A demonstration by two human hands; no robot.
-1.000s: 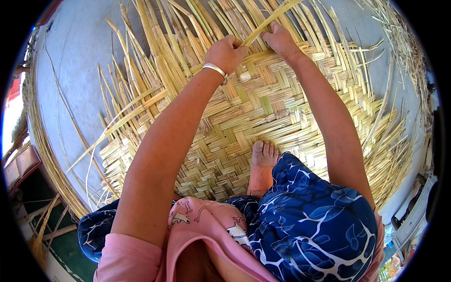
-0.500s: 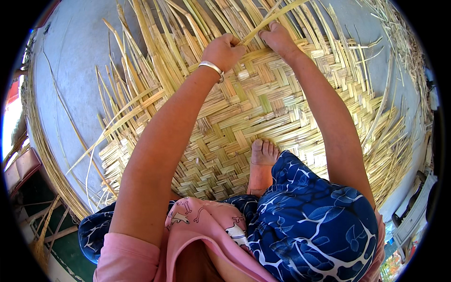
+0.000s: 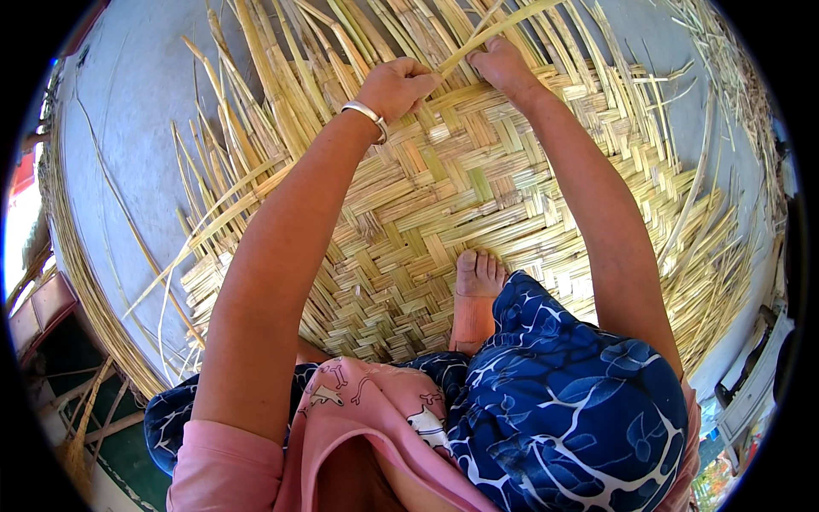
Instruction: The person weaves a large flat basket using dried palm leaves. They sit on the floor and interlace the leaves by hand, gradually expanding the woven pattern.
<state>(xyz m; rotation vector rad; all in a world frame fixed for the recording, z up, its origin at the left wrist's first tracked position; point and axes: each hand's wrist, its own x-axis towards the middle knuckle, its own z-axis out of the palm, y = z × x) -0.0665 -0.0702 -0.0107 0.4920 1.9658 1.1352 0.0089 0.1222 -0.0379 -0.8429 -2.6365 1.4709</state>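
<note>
A woven mat of split yellow-green reed strips [image 3: 409, 247] lies under me, its loose strip ends fanning out at the far edge. One flat pale strip [image 3: 516, 19] slants across that edge, up and to the right. My left hand [image 3: 397, 89], with a silver bangle [image 3: 365, 111] on its wrist, is closed at the lower end of this strip, thumb against bent fingers. Just to its right, my right hand [image 3: 505, 66] is closed by the same strip at the weave's edge, its fingertips partly hidden.
My bare foot [image 3: 479, 277] rests on the mat. Long strips [image 3: 102, 299] lie along the left rim of the grey floor [image 3: 128, 111]. More loose strips [image 3: 725, 68] are piled at the far right. A straw broom [image 3: 81, 427] is at the lower left.
My left hand has shifted slightly left along the mat's far edge, its thumb now straighter. My right hand has barely moved.
</note>
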